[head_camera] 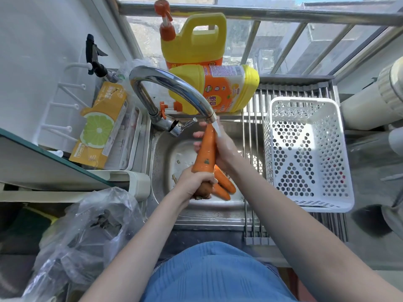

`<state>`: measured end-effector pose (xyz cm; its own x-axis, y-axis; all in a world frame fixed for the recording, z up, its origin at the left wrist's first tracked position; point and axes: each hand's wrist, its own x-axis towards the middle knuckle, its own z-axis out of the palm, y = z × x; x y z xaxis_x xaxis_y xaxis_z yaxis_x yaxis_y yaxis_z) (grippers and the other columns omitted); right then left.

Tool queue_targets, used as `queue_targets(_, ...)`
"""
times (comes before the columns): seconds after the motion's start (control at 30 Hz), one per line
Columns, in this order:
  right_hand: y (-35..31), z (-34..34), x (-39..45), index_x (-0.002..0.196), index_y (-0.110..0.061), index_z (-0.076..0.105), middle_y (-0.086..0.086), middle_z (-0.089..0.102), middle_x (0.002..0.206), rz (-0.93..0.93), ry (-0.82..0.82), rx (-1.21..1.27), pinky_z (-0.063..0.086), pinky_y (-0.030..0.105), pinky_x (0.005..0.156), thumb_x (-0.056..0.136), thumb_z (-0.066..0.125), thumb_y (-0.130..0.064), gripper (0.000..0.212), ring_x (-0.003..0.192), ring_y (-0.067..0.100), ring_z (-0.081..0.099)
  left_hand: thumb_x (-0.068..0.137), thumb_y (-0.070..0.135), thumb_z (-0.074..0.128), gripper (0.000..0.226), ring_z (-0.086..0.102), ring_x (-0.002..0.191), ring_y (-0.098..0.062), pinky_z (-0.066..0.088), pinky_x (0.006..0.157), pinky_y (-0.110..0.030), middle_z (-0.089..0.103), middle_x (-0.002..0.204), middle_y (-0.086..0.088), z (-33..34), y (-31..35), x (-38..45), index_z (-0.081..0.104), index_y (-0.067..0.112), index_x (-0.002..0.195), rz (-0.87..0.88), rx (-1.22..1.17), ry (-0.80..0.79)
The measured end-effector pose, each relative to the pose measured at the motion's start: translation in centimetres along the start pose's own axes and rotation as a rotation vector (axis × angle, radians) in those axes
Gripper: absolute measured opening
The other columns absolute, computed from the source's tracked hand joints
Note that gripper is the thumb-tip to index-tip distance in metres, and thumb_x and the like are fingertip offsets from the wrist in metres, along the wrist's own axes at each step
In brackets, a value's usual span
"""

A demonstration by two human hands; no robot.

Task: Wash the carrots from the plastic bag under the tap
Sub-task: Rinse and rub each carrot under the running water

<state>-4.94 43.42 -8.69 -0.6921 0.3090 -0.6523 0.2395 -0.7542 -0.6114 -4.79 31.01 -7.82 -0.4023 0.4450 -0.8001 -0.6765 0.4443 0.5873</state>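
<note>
Home kitchen: sink (pixel 165 147), detergent jugs (pixel 193 40).

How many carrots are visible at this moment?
3. One carrot is held under the tap by the left hand and right hand; two carrots lie in the sink. The plastic bag may hide more.

Counts at the sink
Three carrots (pixel 206 150), two yellow detergent jugs (pixel 194 40), one white basket (pixel 305 153), one plastic bag (pixel 87 232), one tap (pixel 170 88).
</note>
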Motion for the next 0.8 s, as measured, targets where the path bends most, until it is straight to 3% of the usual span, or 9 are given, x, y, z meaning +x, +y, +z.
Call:
queue_targets(0.13,1.5,-0.6,-0.8,0.130,-0.004,0.043,0.012,0.067,0.087,-0.034,0.038,-0.396,0.060,0.034,0.071,0.098,0.056,-0.033,0.045,0.074,0.023,0.070,0.063,0.001,0.069,0.028,0.060,0.051,-0.022,0.047,0.044,-0.027,0.060,0.067,-0.014,0.7,0.7,0.5,0.059,0.003,0.089,-0.035,-0.071,0.039)
queue_targets(0.2,0.6,-2.3,-1.0,0.141,-0.011,0.033,0.015,0.065,0.117,0.001,-0.080,-0.466,0.057,0.040,0.091,0.094,0.062,-0.034,0.059,0.104,0.025,0.068,0.060,0.002,0.071,0.034,0.061,0.051,-0.024,0.046,0.043,-0.027,0.060,0.064,-0.015,0.6,0.8,0.6,0.057,0.001,0.091,-0.028,-0.032,0.006)
queue_targets(0.3,0.1,-4.8,-1.8,0.148,-0.021,0.023,0.010,0.052,0.138,0.025,-0.286,-0.363,0.050,0.040,0.102,0.091,0.067,-0.021,0.072,0.122,0.020,0.059,0.069,-0.003,0.066,0.023,0.059,0.049,-0.023,0.046,0.044,-0.027,0.059,0.059,-0.015,1.0,1.2,0.5,0.058,-0.001,0.091,-0.010,0.009,-0.028)
queue_targets(0.37,0.9,-5.6,-2.2,0.149,-0.021,0.025,0.010,0.054,0.134,-0.014,-0.332,-0.372,0.049,0.040,0.103,0.087,0.069,-0.019,0.076,0.121,0.022,0.058,0.064,0.002,0.066,0.028,0.061,0.052,-0.024,0.048,0.049,-0.029,0.059,0.059,-0.013,1.4,1.4,0.6,0.060,-0.001,0.091,-0.006,-0.021,-0.032)
queue_targets(0.43,1.9,-5.2,-2.1,0.142,-0.019,0.038,0.017,0.061,0.124,-0.053,-0.204,-0.390,0.051,0.045,0.100,0.085,0.072,-0.031,0.067,0.113,0.029,0.063,0.063,0.003,0.065,0.029,0.062,0.055,-0.025,0.049,0.051,-0.030,0.061,0.061,-0.012,1.7,1.5,0.7,0.061,-0.001,0.092,0.001,-0.024,-0.028)
queue_targets(0.53,2.2,-2.8,-2.1,0.110,-0.012,0.052,0.020,0.068,0.096,-0.134,0.115,-0.407,0.059,0.045,0.082,0.093,0.059,-0.046,0.039,0.084,0.029,0.071,0.070,-0.004,0.065,0.021,0.064,0.049,-0.019,0.048,0.044,-0.025,0.064,0.060,-0.010,2.1,1.2,0.2,0.061,0.001,0.090,0.048,0.079,0.023)
queue_targets(0.63,1.3,-1.5,-2.5,0.087,-0.012,0.050,0.020,0.065,0.076,-0.192,0.097,-0.470,0.059,0.038,0.066,0.104,0.042,-0.036,0.030,0.066,0.026,0.069,0.071,-0.005,0.066,0.019,0.063,0.048,-0.017,0.046,0.041,-0.022,0.064,0.064,-0.010,2.1,0.9,0.0,0.060,0.005,0.087,0.063,0.082,0.062)
queue_targets(0.73,0.8,-1.8,-3.0,0.114,-0.009,0.043,0.024,0.065,0.098,-0.095,-0.085,-0.397,0.058,0.042,0.083,0.104,0.044,-0.032,0.026,0.088,0.031,0.069,0.070,-0.005,0.067,0.021,0.062,0.051,-0.021,0.044,0.040,-0.024,0.062,0.066,-0.013,1.3,1.0,0.2,0.058,0.005,0.086,0.059,0.062,0.070)
queue_targets(0.8,1.1,-3.2,-2.9,0.135,-0.016,0.032,0.021,0.059,0.123,-0.024,-0.201,-0.403,0.053,0.043,0.097,0.099,0.056,-0.028,0.045,0.111,0.032,0.063,0.067,-0.004,0.066,0.021,0.060,0.051,-0.023,0.044,0.041,-0.025,0.060,0.059,-0.013,0.9,1.2,0.4,0.059,0.002,0.086,0.055,0.044,0.084)
